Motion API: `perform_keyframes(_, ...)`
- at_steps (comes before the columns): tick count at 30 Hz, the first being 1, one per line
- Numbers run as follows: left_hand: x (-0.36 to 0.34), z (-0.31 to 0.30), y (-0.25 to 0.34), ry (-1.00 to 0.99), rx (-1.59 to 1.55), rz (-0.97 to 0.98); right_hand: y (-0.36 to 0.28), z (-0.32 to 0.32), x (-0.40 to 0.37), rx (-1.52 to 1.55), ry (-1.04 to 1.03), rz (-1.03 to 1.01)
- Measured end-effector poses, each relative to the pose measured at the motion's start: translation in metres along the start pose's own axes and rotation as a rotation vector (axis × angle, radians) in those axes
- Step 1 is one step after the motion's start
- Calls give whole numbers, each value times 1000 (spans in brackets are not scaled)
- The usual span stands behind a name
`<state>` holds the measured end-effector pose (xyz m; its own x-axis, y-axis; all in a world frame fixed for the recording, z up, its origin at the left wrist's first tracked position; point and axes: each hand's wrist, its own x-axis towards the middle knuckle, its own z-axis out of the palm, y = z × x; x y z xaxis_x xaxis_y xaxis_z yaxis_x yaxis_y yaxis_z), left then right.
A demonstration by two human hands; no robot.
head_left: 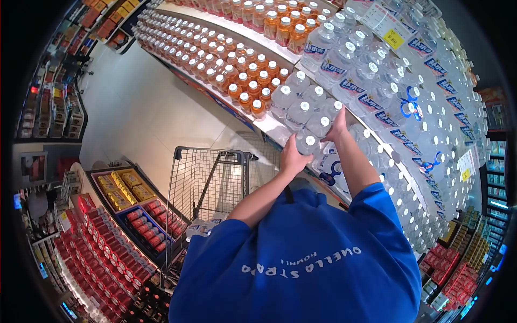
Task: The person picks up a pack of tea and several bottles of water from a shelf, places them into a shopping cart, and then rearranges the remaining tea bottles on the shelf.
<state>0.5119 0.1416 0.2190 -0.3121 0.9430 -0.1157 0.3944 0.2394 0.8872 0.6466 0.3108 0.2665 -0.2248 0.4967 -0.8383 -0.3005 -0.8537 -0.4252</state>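
Observation:
My left hand (294, 157) is wrapped round the near side of a large clear plastic water bottle (307, 141) with a white cap, at the front edge of the shelf. On the far right side of the same cluster, my right hand (337, 127) curves against a neighbouring clear bottle (319, 125), its fingers partly hidden behind the bottles. More white-capped water bottles (299, 111) stand upright and close together just beyond both hands. Bottles with blue carry handles (332, 171) are beside my right forearm.
A wire shopping cart (207, 183) stands at my left, with clear bottles (207, 226) low in it. Orange drink bottles (245, 81) line the shelf ahead. Stacked water bottles (398, 102) rise on the right. Red cans (107, 247) and boxed goods (124, 188) fill a display at lower left.

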Motion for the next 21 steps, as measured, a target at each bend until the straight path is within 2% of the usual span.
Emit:
perform_keyframes(2, -3, -7, 7, -42, 4, -28, 13, 8, -21, -82, 182, -183)
perform_keyframes(4, -5, -8, 10, -74, 22, -42, 32, 8, -35, -309, 285, -398)
perform_keyframes(7, -7, -2, 7, -59, 38, -15, 77, -7, -53, -885, 313, -765)
perform_keyframes(9, -7, 5, -6, 11, 54, 57, 90, 12, -107, -1432, 364, -879)
perform_keyframes(10, -6, 4, -8, -53, -49, 10, 92, 21, -124, -1709, 383, -920)
perform_keyframes(13, -4, 5, -13, -62, -49, 19, 109, 20, -106, -1537, 311, -805)
perform_keyframes(14, -3, 5, -14, -76, -55, 5, 112, 17, -101, -1555, 343, -890)
perform_keyframes(17, -5, 6, -19, -97, -50, -5, 106, 18, -103, -1573, 301, -850)
perform_keyframes(21, -4, 29, -65, -135, -56, 12, 104, 22, -104, -1626, 269, -847)
